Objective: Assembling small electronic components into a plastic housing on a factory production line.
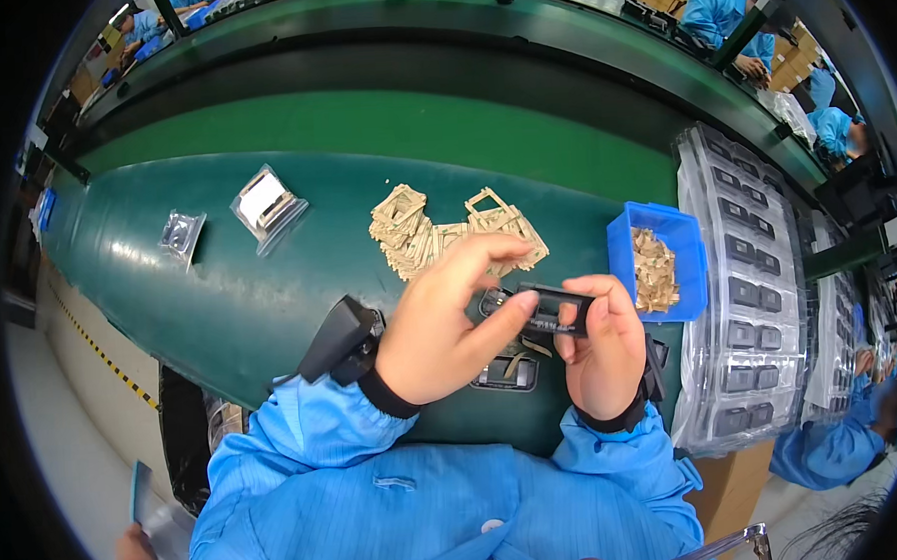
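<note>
A small black rectangular plastic housing (pixel 562 311) with an opening in it is held up above the table between both hands. My right hand (pixel 609 348) grips its right end between thumb and fingers. My left hand (pixel 450 320) is closed at its left end, the thumb pressed against it and the fingers curled behind. Below the hands, partly covered by them, lies another black housing (pixel 506 375) with a tan strip near it. Just beyond my left hand, thin tan rectangular frames lie in a loose heap (pixel 404 244).
A blue bin (pixel 703 269) of small tan pieces stands to the right. Beside it, stacked clear trays (pixel 745 312) carry black housings. Clear plastic bags (pixel 265 210) lie on the green table (pixel 308 276) at left. Other people in blue work along the far line and at right.
</note>
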